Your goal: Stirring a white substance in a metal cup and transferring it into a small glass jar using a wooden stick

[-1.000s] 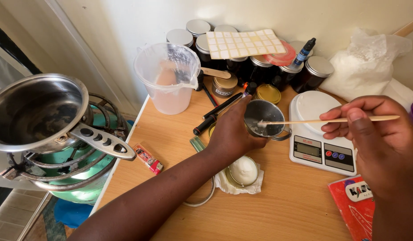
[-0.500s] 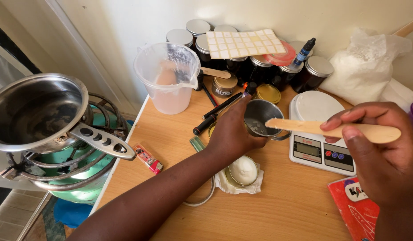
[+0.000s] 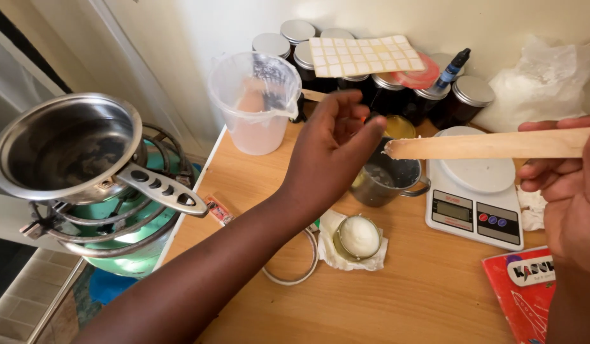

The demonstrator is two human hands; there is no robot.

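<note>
While the right hand (image 3: 566,191) grips a wooden stick (image 3: 492,144), the left hand (image 3: 333,143) hovers spread above the wooden table (image 3: 403,299).

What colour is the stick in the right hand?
Pale, light-brown wood; the stick shows in the head view, held by the right hand.

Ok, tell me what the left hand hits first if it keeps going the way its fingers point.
The left hand is open, fingers aimed up and away toward the back of the table. First in that line look to be the dark lidded jars, though depth is hard to judge; the hand may pass above them.
</note>
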